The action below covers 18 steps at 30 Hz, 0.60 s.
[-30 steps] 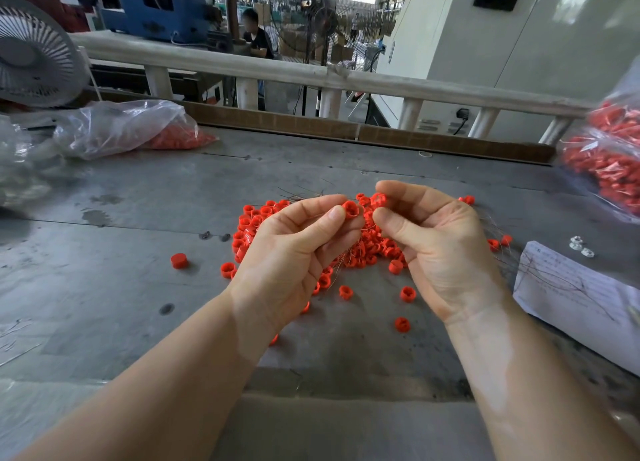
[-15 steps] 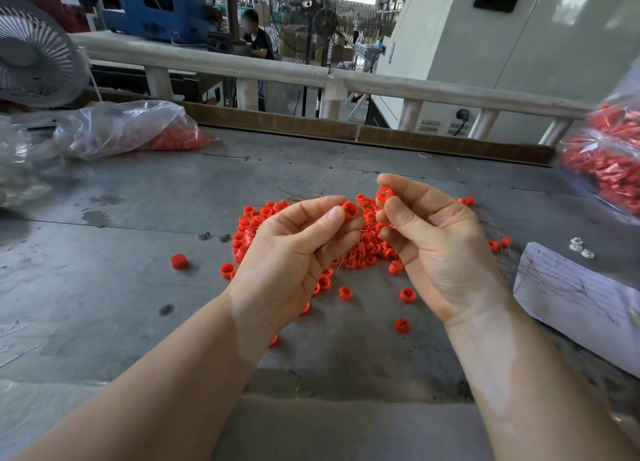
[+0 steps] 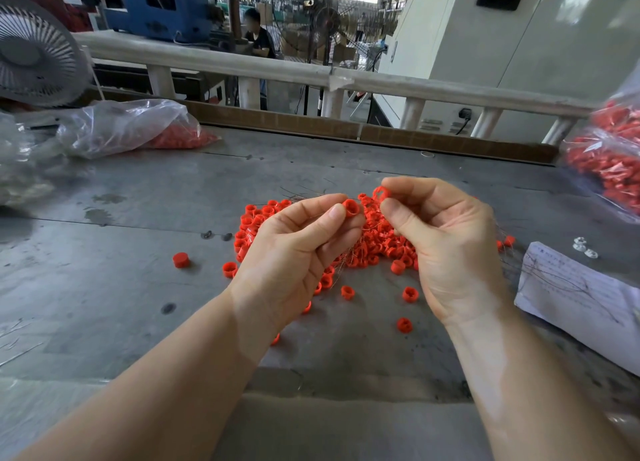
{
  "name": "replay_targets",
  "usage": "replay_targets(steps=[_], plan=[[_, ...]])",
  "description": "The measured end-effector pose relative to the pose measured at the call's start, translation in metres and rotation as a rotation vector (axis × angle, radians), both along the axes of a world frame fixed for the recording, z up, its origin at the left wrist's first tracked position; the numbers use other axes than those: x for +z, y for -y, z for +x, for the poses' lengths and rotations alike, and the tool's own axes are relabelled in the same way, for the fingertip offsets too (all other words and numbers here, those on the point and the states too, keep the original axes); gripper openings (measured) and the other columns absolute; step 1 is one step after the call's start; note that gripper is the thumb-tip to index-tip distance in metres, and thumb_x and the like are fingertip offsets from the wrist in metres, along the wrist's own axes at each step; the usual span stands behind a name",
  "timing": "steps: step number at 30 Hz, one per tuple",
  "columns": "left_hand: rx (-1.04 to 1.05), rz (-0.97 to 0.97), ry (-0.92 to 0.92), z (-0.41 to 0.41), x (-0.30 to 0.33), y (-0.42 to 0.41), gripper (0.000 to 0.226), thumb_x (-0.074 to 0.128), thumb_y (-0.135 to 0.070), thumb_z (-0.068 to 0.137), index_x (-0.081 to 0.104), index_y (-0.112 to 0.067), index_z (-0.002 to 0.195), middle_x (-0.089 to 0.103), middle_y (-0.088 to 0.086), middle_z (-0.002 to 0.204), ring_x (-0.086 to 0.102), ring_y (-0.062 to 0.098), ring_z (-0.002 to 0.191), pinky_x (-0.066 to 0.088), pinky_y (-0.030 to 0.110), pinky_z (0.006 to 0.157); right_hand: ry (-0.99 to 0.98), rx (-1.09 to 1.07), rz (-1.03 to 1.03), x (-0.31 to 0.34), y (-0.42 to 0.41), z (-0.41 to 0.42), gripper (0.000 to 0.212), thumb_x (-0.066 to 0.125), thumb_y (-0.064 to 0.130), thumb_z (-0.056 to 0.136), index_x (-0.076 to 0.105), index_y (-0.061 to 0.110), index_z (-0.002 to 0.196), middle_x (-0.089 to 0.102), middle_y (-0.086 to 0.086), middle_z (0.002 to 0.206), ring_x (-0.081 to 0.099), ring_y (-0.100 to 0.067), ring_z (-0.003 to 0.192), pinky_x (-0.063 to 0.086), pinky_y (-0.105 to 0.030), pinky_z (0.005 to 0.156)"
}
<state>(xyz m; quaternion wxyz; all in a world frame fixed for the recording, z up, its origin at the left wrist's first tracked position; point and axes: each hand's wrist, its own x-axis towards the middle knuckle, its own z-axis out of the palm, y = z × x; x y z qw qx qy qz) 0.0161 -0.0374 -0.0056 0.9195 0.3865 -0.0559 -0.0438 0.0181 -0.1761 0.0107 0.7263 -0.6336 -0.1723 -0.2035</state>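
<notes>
Cap: pinched between thumb and fingertips of the left hand, raised above the pile.
Second cap: pinched by thumb and forefinger of the right hand, held just beside the first cap.
Pile: red caps are spread on the table beneath and behind both hands.
Lone cap: set well left of the left hand.
Paper: laid right of the right hand.
Bag: seen far beyond the left hand.
</notes>
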Motion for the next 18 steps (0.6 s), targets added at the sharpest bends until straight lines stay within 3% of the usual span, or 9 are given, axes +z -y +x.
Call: replay_targets(steps=[4,9,12,18], plan=[[-0.002,-0.004,-0.001,0.0004,-0.0005,0.0006,0.012,0.062,-0.006,0.066,0.071,-0.006,0.074,0.072,0.010,0.075,0.071,0.014,0.069,0.056,0.019,0.060,-0.017,0.028,0.010,-0.0008,-0.0007,-0.0004,0.023,0.066,-0.006,0.076,0.069,0.015,0.083,0.072,0.007,0.075,0.065,-0.003,0.075,0.048,-0.013,0.070],[-0.017,0.008,0.010,0.0000,-0.0001,0.0010,0.014,0.061,-0.006,0.067,0.075,-0.009,0.070,0.072,0.009,0.075,0.071,0.013,0.069,0.055,0.019,0.061,-0.067,0.090,0.064,-0.0001,-0.0008,-0.0011,0.018,0.067,0.010,0.066,0.069,0.014,0.083,0.072,0.006,0.074,0.064,-0.001,0.071,0.047,-0.011,0.065],[-0.020,0.004,0.019,-0.0004,0.0006,0.0012,0.015,0.061,-0.006,0.067,0.075,-0.010,0.069,0.072,0.009,0.075,0.071,0.013,0.070,0.056,0.019,0.061,-0.113,0.123,0.099,-0.0004,-0.0004,-0.0006,0.020,0.066,0.009,0.064,0.068,0.012,0.084,0.070,0.006,0.071,0.062,0.001,0.064,0.045,-0.009,0.058],[-0.036,0.005,0.040,-0.0013,0.0015,0.0006,0.016,0.061,-0.006,0.068,0.076,-0.010,0.070,0.072,0.008,0.074,0.071,0.013,0.070,0.056,0.019,0.061,-0.154,0.182,0.093,-0.0019,0.0005,-0.0004,0.017,0.067,0.009,0.065,0.071,0.016,0.080,0.071,0.004,0.074,0.063,0.000,0.066,0.046,-0.009,0.059]])
